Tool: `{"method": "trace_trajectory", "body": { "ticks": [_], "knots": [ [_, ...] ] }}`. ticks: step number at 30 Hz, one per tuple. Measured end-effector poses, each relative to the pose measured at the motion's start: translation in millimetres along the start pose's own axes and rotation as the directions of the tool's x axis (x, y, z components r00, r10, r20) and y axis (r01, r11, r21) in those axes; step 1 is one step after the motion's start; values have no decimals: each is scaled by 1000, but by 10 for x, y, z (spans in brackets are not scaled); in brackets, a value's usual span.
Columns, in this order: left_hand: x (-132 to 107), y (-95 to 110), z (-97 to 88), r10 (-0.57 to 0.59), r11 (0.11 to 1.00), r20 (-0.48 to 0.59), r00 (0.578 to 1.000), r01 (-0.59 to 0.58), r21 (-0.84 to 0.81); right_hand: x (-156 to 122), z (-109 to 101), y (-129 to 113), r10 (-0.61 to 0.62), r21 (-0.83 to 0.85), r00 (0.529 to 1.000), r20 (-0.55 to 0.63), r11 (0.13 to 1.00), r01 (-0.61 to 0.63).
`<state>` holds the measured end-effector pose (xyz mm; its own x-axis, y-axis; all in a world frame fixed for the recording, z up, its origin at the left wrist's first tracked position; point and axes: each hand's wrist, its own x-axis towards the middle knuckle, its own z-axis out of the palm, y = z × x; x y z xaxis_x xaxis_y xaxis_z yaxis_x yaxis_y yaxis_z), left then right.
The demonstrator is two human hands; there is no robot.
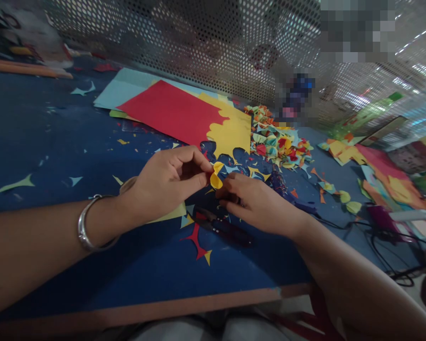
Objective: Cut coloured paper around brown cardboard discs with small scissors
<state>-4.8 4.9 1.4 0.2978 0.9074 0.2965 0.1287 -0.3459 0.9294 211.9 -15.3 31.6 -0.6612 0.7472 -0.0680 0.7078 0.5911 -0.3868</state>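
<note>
Between my two hands is a small yellow folded paper piece (216, 176), rounded like a petal and bent at its middle. My left hand (170, 177) pinches its left side between thumb and forefinger. From the other side, my right hand (244, 194) has its fingers curled at the lower right edge of the piece; its fingertips are partly hidden. Below the hands lie dark scissors or snips (223, 227) on the blue table. Beside them are a red paper offcut (197, 240) and small yellow scraps.
Red paper (170, 111) and scallop-cut yellow paper (239, 128) lie beyond my hands. A pile of small folded paper pieces (284, 147) sits to their right. Black cables (376, 246) trail on the right. A perforated metal screen (184, 47) borders the blue table (110, 279).
</note>
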Motion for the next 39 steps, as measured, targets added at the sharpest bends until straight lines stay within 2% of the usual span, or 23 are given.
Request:
{"method": "trace_trajectory", "body": {
  "ticks": [6, 15, 23, 28, 34, 39],
  "knots": [
    [-1, 16, 4, -19, 1000, -3, 1000, 19, -25, 20, -3, 0, 34, 5, 999, 29, 999, -34],
    [7, 5, -7, 14, 999, -5, 1000, -14, 31, -69, -94, -16, 23, 37, 1000, -20, 999, -23],
    [2, 6, -8, -4, 999, 0, 1000, 4, 38, -100, -78, -16, 9, 4, 998, 67, 1000, -9],
    [0, 22, 2, -17, 1000, 0, 1000, 17, 22, -100, -81, -34, 7, 6, 1000, 4, 1000, -7],
    [1, 9, -2, -23, 1000, 6, 1000, 23, 6, -66, -47, -56, -20, -23, 998, 55, 1000, 22],
    [2, 13, -5, -40, 999, 14, 999, 39, 22, -40, -18, -68, 14, -17, 1000, 28, 1000, -14]
  ]
}}
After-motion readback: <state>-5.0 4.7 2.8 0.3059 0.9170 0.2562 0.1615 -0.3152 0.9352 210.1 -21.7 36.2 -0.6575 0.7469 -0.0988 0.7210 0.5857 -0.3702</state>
